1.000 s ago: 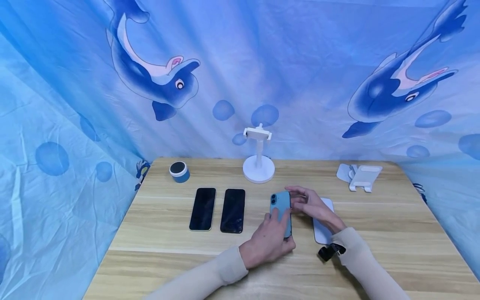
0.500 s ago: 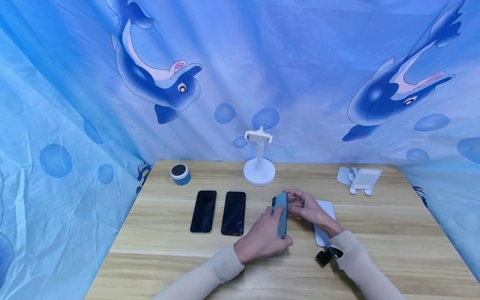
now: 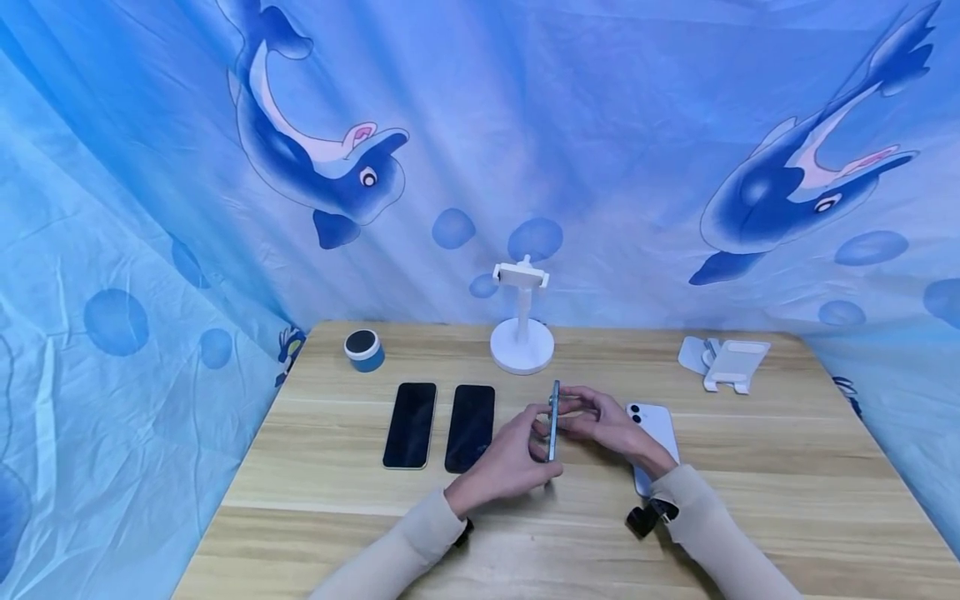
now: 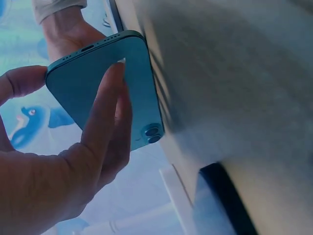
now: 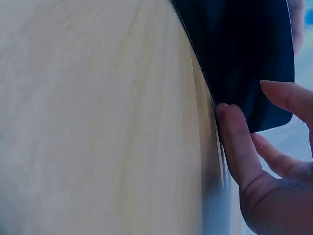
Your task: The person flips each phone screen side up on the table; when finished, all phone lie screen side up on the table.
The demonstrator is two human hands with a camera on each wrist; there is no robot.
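A teal smartphone point(image 3: 553, 423) stands turned on its long edge between both hands, above the table's middle. My left hand point(image 3: 508, 463) holds it, thumb at the near end and fingers on the back; the left wrist view shows its teal back point(image 4: 142, 93) with two camera lenses. With bent fingers, my right hand point(image 3: 606, 425) grips the phone's far end. The right wrist view has that thumb on the dark screen point(image 5: 239, 54) and another finger along the edge. Beneath the right wrist lies a white smartphone point(image 3: 656, 428), back up and partly covered.
Two dark-screened smartphones lie to the left, one outer point(image 3: 409, 425) and one inner point(image 3: 468, 421), close by the left hand. Behind stand a white phone holder point(image 3: 522, 346), a folding white stand point(image 3: 735, 367) and a small blue round device point(image 3: 364, 351). A curtain point(image 3: 622, 125) hangs behind the table.
The teal phone has turned from showing its back to standing edge-on, and moved slightly left with both hands. More of the white phone now shows, including its cameras.
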